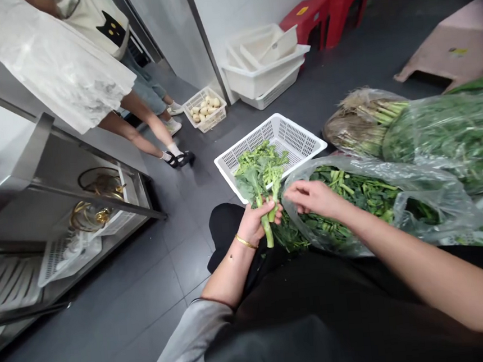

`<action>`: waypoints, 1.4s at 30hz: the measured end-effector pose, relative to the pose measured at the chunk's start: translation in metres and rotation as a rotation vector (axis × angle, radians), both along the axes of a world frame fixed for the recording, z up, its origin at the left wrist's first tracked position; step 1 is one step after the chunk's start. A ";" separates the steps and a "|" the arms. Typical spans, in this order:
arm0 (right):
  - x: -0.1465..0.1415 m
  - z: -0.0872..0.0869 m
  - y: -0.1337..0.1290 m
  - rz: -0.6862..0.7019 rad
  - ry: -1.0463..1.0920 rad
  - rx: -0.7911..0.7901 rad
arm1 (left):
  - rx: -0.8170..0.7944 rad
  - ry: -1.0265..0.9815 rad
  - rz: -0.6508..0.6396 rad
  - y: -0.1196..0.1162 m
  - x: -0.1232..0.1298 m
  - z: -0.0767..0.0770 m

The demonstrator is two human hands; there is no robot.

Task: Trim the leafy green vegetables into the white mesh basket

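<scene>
My left hand (258, 219), with a gold bangle at the wrist, is closed around a few thick green stalks that look like Chinese broccoli (252, 183). Their leafy tops point away from me, over the near side of a white slotted basket (302, 148). Just right of the stalks is my right hand (313, 197), its fingers curled and pressed together. Whether anything small is in them is hidden. Below and behind that hand lies an opened clear plastic bag (430, 184) full of dark leafy greens (363, 193). More leaves show under my left hand, by my knee.
Bagged spring onions (371, 119) and bagged greens (465, 133) lie to the right. Farther off are stacked white bins (258, 78), red stools (305, 15), a pinkish stool (458, 44) and a basket of pale round vegetables (204, 114). Two people stand beyond a metal shelf (102, 227) at left.
</scene>
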State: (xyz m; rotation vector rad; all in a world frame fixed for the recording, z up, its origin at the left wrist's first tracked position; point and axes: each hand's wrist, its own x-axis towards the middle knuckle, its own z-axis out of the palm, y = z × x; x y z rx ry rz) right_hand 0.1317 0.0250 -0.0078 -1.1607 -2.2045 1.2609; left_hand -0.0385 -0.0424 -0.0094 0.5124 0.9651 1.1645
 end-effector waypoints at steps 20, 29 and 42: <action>-0.004 0.001 -0.012 -0.130 0.071 0.800 | -0.090 -0.018 0.165 0.002 0.031 -0.002; 0.015 0.011 -0.002 -0.021 0.402 -0.102 | -0.245 -0.264 -0.152 -0.001 0.018 0.003; -0.012 -0.046 -0.055 0.216 -0.206 0.224 | -0.007 0.314 0.348 0.100 -0.022 -0.003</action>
